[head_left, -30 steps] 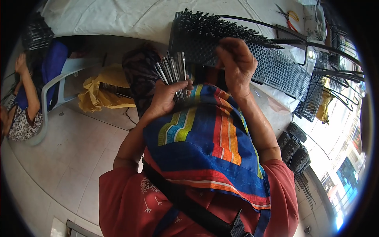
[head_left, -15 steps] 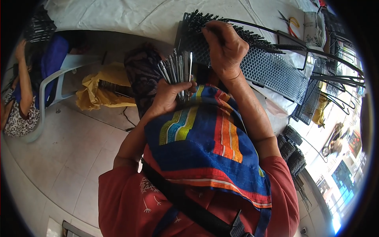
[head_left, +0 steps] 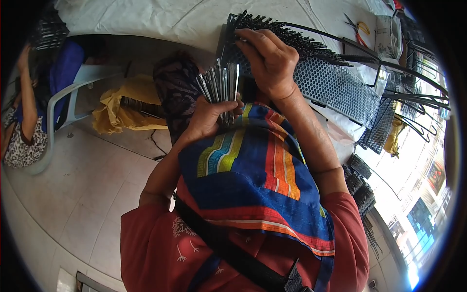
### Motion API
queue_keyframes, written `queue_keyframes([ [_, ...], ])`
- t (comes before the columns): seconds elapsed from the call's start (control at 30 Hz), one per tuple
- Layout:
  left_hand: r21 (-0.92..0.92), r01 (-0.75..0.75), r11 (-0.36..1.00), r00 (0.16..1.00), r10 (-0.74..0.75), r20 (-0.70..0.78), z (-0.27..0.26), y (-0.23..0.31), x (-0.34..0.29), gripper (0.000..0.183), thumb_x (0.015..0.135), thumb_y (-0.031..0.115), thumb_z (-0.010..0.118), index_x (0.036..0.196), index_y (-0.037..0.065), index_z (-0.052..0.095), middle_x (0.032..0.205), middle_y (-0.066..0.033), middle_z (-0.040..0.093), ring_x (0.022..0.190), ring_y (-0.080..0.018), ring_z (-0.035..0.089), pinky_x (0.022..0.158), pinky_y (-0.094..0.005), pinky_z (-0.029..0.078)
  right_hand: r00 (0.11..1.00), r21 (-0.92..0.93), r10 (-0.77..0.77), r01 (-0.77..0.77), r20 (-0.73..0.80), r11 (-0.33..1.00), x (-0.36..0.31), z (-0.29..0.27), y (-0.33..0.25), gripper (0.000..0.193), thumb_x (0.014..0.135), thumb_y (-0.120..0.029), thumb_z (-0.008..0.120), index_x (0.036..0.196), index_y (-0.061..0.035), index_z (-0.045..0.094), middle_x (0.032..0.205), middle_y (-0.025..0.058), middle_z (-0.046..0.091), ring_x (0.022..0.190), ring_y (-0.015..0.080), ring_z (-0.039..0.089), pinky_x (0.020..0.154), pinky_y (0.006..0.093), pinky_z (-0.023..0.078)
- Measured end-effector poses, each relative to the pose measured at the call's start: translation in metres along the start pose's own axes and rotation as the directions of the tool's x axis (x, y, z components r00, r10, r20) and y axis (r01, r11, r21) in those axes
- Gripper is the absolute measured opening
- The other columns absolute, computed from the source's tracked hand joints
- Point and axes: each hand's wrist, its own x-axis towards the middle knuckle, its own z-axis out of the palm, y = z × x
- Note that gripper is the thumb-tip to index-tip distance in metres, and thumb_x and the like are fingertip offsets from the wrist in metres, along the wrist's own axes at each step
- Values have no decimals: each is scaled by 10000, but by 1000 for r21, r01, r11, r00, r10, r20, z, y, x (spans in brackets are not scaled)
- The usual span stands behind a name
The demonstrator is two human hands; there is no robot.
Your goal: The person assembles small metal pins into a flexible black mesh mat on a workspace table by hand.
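My left hand [head_left: 210, 116] is closed around a fanned bundle of thin, shiny metal rods [head_left: 218, 86], which point up and away from me above my lap. My right hand [head_left: 274, 62] is over the left part of a dark perforated metal rack [head_left: 335, 86], thumb and fingers pinched together near its far left corner. What is between these fingertips is too small to make out. Rows of thin black rods [head_left: 311, 47] stand packed in the holes along the rack's far side. Part of the rack's left end is hidden behind my right hand.
A white-covered table [head_left: 146, 17] runs along the far side. Orange-handled scissors [head_left: 359, 31] lie on it. Black bent-wire racks [head_left: 413, 92] stand at the right. A yellow sack [head_left: 109, 114] is on the floor at left, near another person's arm [head_left: 30, 104] and a pale chair [head_left: 63, 97].
My right hand has shifted left along the rack, toward its far left corner, with the fingers still pinched. My left hand and the rod bundle have hardly moved.
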Motion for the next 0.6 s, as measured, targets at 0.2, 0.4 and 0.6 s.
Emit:
queue_keyframes([
  [0.2,12,26,1000,1000,-26,-9,2,-1,1,261,793,-70,674,1050,-33,650,897,-147,710,765,-235,705,698,-317,574,980,-317,26,38,195,948,3,11,1,161,796,-159,731,947,-107,712,816,51,594,655,242,646,553,328,510],
  [0.4,-17,-41,999,999,41,17,5,2,-3,272,786,-72,686,1052,-37,642,896,-142,706,789,-233,705,709,-334,587,988,-241,67,-32,138,970,-7,-11,-12,180,800,-155,732,962,-80,708,848,72,624,666,259,653,574,331,524],
  [0.6,-22,-53,998,998,54,29,20,4,-7,281,777,-103,703,1043,-33,642,895,-138,704,794,-228,707,687,-336,606,596,39,660,-755,457,655,-49,-19,-12,214,712,-184,772,776,11,711,675,130,663,613,205,662,564,313,505],
])
